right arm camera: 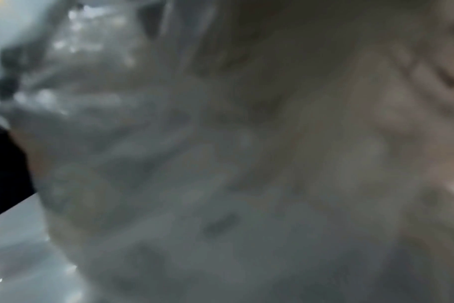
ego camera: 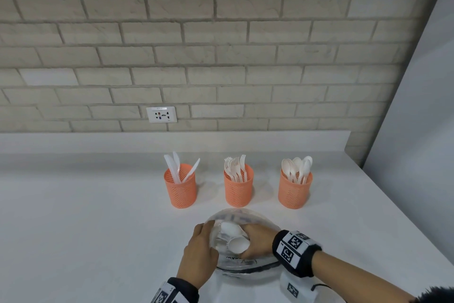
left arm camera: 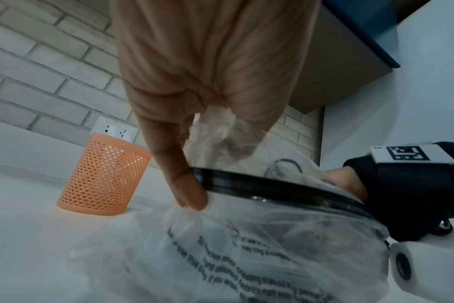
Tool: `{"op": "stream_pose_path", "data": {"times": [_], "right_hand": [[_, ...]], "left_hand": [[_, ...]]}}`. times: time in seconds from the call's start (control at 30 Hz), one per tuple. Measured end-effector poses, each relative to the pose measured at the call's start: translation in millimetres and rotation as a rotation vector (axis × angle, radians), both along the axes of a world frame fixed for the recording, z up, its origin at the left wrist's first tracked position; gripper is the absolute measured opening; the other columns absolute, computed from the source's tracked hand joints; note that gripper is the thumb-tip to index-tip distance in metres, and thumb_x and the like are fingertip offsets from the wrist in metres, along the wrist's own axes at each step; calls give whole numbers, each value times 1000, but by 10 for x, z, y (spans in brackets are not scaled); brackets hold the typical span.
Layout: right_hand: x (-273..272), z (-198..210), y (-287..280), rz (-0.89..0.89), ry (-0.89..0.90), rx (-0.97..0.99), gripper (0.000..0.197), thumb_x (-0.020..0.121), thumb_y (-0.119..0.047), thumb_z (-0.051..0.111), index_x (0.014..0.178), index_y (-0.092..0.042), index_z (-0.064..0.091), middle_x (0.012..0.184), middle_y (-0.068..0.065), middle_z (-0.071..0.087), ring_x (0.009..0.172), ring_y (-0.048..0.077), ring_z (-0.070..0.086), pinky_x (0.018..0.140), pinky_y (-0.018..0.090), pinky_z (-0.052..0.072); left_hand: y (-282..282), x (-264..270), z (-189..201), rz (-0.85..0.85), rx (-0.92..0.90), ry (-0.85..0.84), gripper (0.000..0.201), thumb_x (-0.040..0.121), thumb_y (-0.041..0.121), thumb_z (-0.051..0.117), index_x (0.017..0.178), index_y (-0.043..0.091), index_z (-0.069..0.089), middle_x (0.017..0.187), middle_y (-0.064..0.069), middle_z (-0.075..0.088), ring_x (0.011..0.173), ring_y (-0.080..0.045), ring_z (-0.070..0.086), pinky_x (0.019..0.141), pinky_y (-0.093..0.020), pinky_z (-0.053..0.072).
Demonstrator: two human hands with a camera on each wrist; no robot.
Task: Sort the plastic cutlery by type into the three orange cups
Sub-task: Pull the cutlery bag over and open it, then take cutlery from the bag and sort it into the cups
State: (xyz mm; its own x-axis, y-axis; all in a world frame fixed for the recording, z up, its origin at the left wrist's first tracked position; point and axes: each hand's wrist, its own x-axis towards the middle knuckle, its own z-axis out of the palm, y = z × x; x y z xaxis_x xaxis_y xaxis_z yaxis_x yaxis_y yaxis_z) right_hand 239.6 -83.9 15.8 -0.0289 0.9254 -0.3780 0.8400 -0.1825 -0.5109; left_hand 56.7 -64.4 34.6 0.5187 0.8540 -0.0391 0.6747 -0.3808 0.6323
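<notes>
White counter [ego camera: 98,216] under a brick wall [ego camera: 221,32] carries three orange cups, already sorted: knives [ego camera: 175,167] in the left cup [ego camera: 181,188], forks [ego camera: 235,167] in the middle cup [ego camera: 238,187], spoons [ego camera: 297,167] in the right cup [ego camera: 294,189]. Nearer the person, the left hand [ego camera: 199,251] pinches the rim of a clear bag [ego camera: 242,266] while the right hand [ego camera: 255,243] is sunk inside it beside some white pieces [ego camera: 233,236]; whether its fingers have closed on any I cannot tell. The film looks limp, so I judge a quick pull could drag the bag along or snag a piece, and several caught together could land in the wrong cup.
</notes>
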Motion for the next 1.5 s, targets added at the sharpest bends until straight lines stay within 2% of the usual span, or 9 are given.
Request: {"op": "stream_pose_path", "data": {"times": [0.3, 0.53, 0.67, 0.83, 0.97, 1.03, 1.27, 1.43, 1.5], "right_hand": [[-46, 51, -21, 12, -57, -35, 48, 80, -29, 68, 123, -15, 51, 122, 6, 62, 112, 23, 56, 86, 27, 41], [-67, 192, -53, 31, 11, 207, 38, 74, -31, 70, 110, -24, 59, 109, -7, 66, 101, 11, 57, 86, 21, 43], [-46, 208, -124, 5, 61, 226, 22, 72, -22, 69, 81, -35, 55, 76, -18, 56, 80, 6, 52, 73, 17, 44], [-78, 250, -180, -52, 130, 272, 44, 71, -37, 72, 111, -34, 56, 93, -18, 61, 98, 9, 58, 95, 35, 47], [-111, 253, -214, -76, 196, 326, 47, 68, -37, 75, 105, -52, 51, 95, -22, 63, 94, -3, 57, 91, 22, 47], [-113, 321, -223, -106, 264, 337, 44, 67, -29, 74, 102, -46, 52, 85, -24, 59, 83, -8, 55, 84, 13, 45], [-13, 771, -181, -323, 658, 458, 12, 78, 3, 65, 80, -8, 60, 73, 4, 62, 61, 1, 60, 64, 17, 51], [187, 961, -257, -504, 867, 515, 19, 85, 1, 57, 68, -7, 61, 64, 7, 61, 61, 15, 59, 68, 27, 51], [241, 1006, -255, -583, 907, 575, 12, 83, 0, 60, 73, -7, 61, 68, 8, 61, 67, 17, 59, 69, 28, 50]], "left_hand": [[-73, -54, 26, 25, -13, -38, 63, 82, 2, 46, 138, 26, 32, 133, 2, 40, 116, -18, 51, 84, -22, 39], [-78, -27, 94, 113, -4, -61, 59, 83, 2, 45, 137, 23, 35, 126, -1, 44, 111, -23, 55, 87, -28, 42], [-98, -4, 81, 121, -15, -19, 60, 82, 4, 47, 138, 23, 33, 123, -1, 43, 111, -23, 55, 87, -29, 42], [-131, 15, 117, 117, -14, -42, 61, 82, 4, 46, 138, 25, 33, 117, -1, 44, 110, -24, 55, 86, -29, 41], [-130, 23, 99, 139, -27, -68, 60, 82, 4, 47, 137, 23, 36, 105, 4, 37, 109, -25, 55, 87, -30, 42], [-121, 43, 63, 158, -42, -81, 61, 82, 3, 48, 138, 21, 35, 106, 3, 38, 108, -26, 55, 86, -30, 42], [-161, 195, -98, 150, -4, -42, 64, 83, 1, 44, 141, 15, 21, 123, -7, 35, 96, -31, 59, 72, -28, 42], [-37, 115, 3, 129, 135, 261, 52, 89, 20, 48, 139, 15, 33, 145, -16, 24, 130, -33, 36, 103, -34, 37], [-32, 121, 179, 136, 298, -12, 36, 89, 19, 55, 124, 13, 54, 141, -17, 35, 130, -32, 37, 102, -32, 36]]}}
